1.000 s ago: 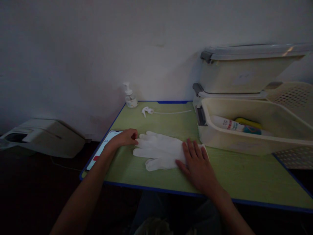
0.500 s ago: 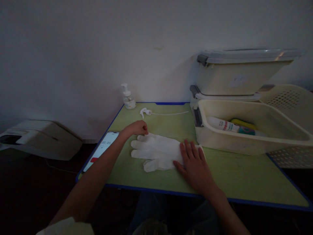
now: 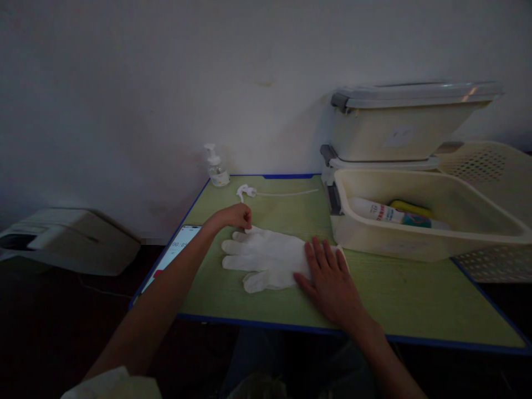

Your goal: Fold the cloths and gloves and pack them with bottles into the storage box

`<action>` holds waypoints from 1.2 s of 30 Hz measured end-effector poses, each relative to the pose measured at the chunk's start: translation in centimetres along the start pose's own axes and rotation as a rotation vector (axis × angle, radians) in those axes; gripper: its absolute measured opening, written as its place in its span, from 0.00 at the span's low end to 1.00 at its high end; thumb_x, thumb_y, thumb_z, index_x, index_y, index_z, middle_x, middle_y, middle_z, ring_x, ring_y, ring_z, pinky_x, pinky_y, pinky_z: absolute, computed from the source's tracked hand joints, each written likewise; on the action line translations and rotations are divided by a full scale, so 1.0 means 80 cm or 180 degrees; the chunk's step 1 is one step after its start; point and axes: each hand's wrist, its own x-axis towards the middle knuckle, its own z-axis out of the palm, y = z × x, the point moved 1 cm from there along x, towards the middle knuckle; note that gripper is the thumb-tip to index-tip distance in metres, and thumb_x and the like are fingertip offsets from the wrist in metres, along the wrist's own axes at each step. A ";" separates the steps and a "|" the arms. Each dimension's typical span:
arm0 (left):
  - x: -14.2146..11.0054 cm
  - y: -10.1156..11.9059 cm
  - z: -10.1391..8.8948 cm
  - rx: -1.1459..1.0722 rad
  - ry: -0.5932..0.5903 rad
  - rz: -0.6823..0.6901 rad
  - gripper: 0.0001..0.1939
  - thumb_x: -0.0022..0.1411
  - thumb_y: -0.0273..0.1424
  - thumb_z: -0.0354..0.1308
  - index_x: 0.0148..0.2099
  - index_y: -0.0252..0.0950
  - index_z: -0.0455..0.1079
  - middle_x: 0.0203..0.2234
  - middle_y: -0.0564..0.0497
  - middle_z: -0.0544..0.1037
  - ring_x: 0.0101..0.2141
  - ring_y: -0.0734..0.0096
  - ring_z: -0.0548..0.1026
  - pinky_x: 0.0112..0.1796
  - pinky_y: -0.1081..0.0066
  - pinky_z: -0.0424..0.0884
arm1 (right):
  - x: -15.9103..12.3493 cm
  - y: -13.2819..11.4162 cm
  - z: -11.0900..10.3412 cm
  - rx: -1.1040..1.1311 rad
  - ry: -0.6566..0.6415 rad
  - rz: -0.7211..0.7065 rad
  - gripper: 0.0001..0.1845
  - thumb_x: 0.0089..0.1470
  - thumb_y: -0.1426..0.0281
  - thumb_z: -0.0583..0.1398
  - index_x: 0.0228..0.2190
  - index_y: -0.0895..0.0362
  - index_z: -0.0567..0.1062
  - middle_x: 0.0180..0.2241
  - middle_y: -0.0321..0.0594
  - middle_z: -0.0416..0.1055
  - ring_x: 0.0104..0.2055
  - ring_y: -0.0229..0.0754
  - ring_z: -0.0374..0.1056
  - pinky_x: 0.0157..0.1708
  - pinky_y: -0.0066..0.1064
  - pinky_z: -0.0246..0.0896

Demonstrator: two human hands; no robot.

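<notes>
A white glove [image 3: 270, 257] lies flat on the green tabletop [image 3: 270, 307], its fingers toward the left and its cuff toward the right. My left hand [image 3: 238, 215] is closed at the glove's far finger, pinching that finger's tip. Across the cuff end rests my right hand [image 3: 330, 280], palm down with its fingers stretched out and covering part of the cuff. Beyond the glove, a white spray trigger [image 3: 246, 192] with a long thin tube lies on its side.
At the back left corner stands a clear pump bottle [image 3: 219, 176]. A phone [image 3: 174, 254] showing a timer lies partly under my left forearm. On the right, an open cream bin [image 3: 415, 241] holds a white bottle [image 3: 369, 208] and a yellow sponge [image 3: 411, 208]; a lidded box [image 3: 386, 133] stands behind.
The view has shifted very slightly. Both hands keep their places on the glove, which lies as before.
</notes>
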 end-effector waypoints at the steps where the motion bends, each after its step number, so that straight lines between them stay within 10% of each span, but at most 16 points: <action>1: 0.000 0.000 0.000 0.0003 0.0001 0.0002 0.04 0.38 0.25 0.58 0.19 0.34 0.65 0.15 0.56 0.69 0.21 0.73 0.68 0.25 0.75 0.63 | 0.000 0.000 0.000 -0.0008 -0.0006 0.0003 0.36 0.58 0.54 0.46 0.58 0.67 0.60 0.61 0.55 0.51 0.63 0.60 0.46 0.59 0.52 0.42; 19: -0.014 -0.004 0.025 0.0664 0.0763 -0.0281 0.10 0.47 0.26 0.57 0.36 0.34 0.69 0.34 0.47 0.76 0.35 0.65 0.72 0.33 0.72 0.64 | 0.000 -0.001 0.002 -0.0040 0.0038 0.0038 0.37 0.57 0.53 0.47 0.58 0.67 0.59 0.61 0.56 0.50 0.63 0.61 0.46 0.59 0.53 0.42; 36: -0.035 -0.038 0.009 0.0449 0.0106 -0.0281 0.07 0.44 0.31 0.58 0.26 0.33 0.72 0.20 0.53 0.75 0.25 0.71 0.71 0.27 0.74 0.61 | 0.000 0.002 0.005 0.0057 0.0068 -0.0009 0.37 0.58 0.53 0.46 0.58 0.67 0.59 0.62 0.56 0.50 0.63 0.60 0.46 0.58 0.53 0.43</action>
